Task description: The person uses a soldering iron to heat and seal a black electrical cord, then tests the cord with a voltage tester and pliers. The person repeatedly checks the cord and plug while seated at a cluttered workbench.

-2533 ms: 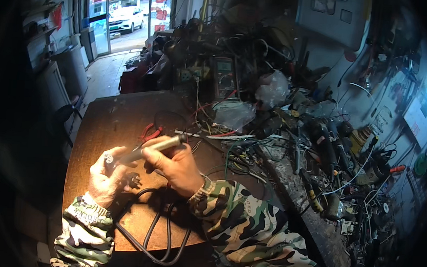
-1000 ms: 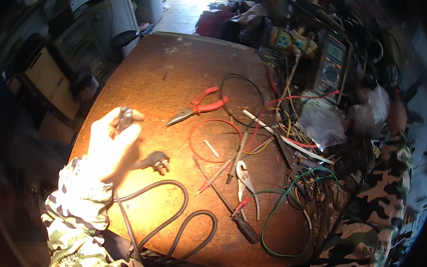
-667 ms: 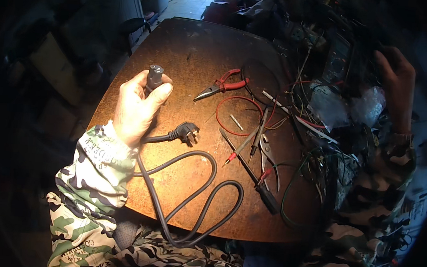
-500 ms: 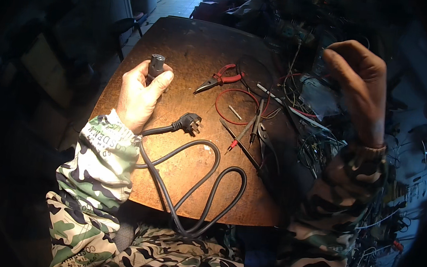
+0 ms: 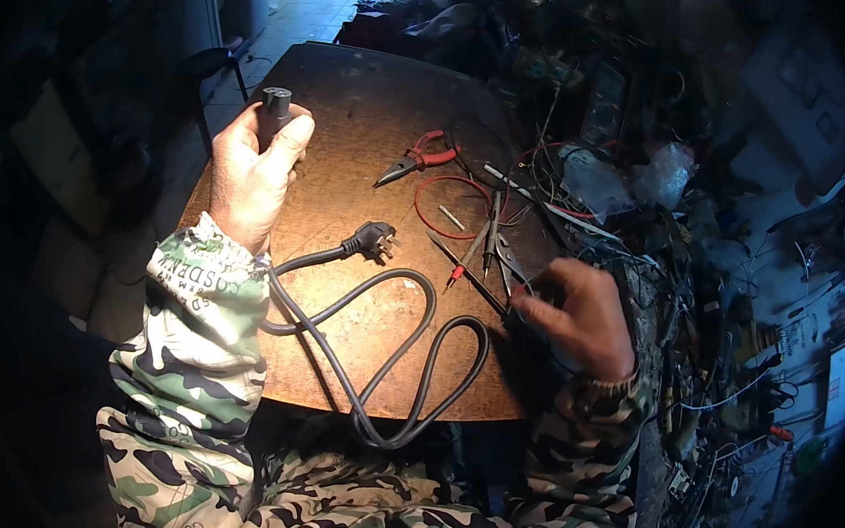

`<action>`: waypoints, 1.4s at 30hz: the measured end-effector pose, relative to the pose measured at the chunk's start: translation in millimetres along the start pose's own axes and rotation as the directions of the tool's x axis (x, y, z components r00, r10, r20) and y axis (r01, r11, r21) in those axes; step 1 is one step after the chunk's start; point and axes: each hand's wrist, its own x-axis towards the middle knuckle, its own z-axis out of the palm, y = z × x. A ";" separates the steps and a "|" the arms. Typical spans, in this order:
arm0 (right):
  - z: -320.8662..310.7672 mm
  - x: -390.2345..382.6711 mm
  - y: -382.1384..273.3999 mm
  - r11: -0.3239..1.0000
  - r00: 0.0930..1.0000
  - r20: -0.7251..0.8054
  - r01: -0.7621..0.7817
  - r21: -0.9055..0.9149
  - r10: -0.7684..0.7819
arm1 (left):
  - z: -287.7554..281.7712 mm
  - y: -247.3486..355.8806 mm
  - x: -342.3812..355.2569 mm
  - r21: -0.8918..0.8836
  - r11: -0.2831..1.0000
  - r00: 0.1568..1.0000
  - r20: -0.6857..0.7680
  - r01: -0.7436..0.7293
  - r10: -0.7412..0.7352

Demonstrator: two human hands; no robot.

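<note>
My left hand (image 5: 256,172) grips a black cable connector (image 5: 275,102) upright above the wooden table (image 5: 345,109). A black three-pin plug (image 5: 370,242) lies below it, with black cable (image 5: 429,309) looped toward the front edge. My right hand (image 5: 577,321), blurred, has curled fingers over the slip-joint pliers (image 5: 507,256) and the dark handle of a screwdriver (image 5: 448,261); whether it holds either is unclear. Two test probes (image 5: 473,248), one red-tipped, lie left of it. Red-handled long-nose pliers (image 5: 421,155) rest farther back beside a red wire loop.
A dense heap of cables and tools (image 5: 709,406) lines the right side, with plastic bags (image 5: 663,174) and a multimeter (image 5: 604,105) at the back right. A stool (image 5: 205,63) stands beyond the left edge, on a tiled floor (image 5: 293,16) leading to a doorway.
A pale tube held by both hands earlier is gone from them; my left holds the connector. My right hand came down from the back right onto the tools. The view has tilted down.
</note>
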 end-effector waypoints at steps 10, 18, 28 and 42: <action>51.0 -53.2 7.6 0.978 0.969 -0.242 -0.095 -0.184 0.049 | 1.7 -7.0 0.6 0.129 0.991 0.999 0.028 -0.040 0.036; 3.6 -27.3 26.3 0.980 0.911 -0.388 -0.183 -0.079 0.139 | 0.4 -11.3 3.9 0.168 0.985 0.996 0.079 -0.040 0.027; -47.7 -36.7 108.1 0.847 0.772 -0.602 -0.447 -0.288 0.203 | 3.6 -16.4 3.2 0.174 0.984 0.996 0.081 -0.044 0.030; -49.0 -63.5 187.7 0.720 0.807 -0.321 -0.588 -0.368 0.495 | 1.0 -8.6 -0.6 0.233 0.972 0.994 0.110 -0.019 -0.007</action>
